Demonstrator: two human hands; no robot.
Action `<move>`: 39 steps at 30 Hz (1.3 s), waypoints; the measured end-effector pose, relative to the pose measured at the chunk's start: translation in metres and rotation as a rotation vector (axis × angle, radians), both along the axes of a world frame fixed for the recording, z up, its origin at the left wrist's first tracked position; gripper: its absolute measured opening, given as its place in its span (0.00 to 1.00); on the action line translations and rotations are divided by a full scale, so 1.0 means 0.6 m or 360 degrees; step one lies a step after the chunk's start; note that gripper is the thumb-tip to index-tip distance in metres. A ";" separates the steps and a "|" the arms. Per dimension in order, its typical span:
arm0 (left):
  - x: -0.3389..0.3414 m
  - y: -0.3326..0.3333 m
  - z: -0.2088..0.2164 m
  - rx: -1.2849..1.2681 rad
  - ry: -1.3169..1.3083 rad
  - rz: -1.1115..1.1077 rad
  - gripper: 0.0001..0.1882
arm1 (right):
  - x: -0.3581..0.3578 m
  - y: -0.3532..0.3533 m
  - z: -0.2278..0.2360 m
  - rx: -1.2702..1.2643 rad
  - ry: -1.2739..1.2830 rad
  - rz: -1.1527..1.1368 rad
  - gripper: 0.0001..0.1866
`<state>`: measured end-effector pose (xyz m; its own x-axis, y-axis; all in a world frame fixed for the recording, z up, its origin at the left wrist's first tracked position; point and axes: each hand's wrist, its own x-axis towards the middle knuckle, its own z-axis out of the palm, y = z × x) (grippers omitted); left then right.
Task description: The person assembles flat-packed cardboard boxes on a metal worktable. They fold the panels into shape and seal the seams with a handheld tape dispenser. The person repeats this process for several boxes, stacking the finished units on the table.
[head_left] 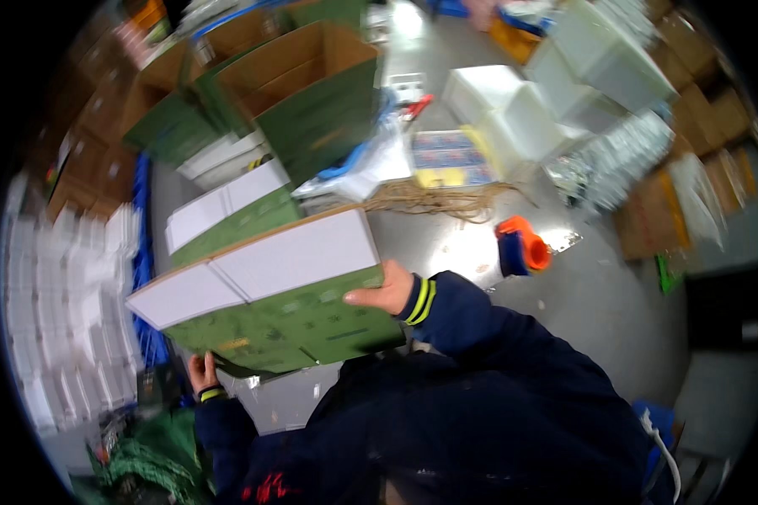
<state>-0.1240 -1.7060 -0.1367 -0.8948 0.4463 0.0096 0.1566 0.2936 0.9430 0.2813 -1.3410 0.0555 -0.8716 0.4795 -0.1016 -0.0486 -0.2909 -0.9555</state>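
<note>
A green cardboard box [290, 320] with a pale white panel along its upper side is held tilted in front of my body. My right hand [385, 290] grips its right end, thumb pressed on the green face and the other fingers mostly hidden behind. At the lower left corner my left hand [200, 370] holds the edge; its thumb and part of the fingers show. Just beyond lies a second green box piece [242, 220] with a similar white panel. Right of my right hand, an orange tape dispenser [537, 240] with a dark blue roll sits on the grey surface.
Open green cartons [324, 114] with brown insides stand at the far left. Twine [438, 200], clear plastic bags [379, 156] and a printed blue-and-yellow sheet [455, 157] lie beyond. White foam boxes [522, 118] are far right; white stacks [67, 320] stand left.
</note>
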 end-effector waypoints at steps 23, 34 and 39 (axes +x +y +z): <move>0.682 0.543 0.406 0.0161 0.2226 -0.1815 0.35 | 0.373 0.026 0.038 0.0618 -0.0058 -0.0002 0.40; 0.706 0.450 0.456 0.0087 0.2081 -0.1964 0.16 | 0.393 0.060 0.139 0.1626 -0.0341 -0.0598 0.08; 0.708 0.418 0.558 -0.0536 0.1345 -0.2325 0.12 | 0.337 0.124 0.161 0.1531 -0.0433 -0.0719 0.08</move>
<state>0.3006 -1.4554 0.1980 0.4261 0.9042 -0.0303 0.8355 -0.3805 0.3964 0.4833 -1.2663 0.1522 -0.6005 0.7310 0.3241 0.2839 0.5738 -0.7682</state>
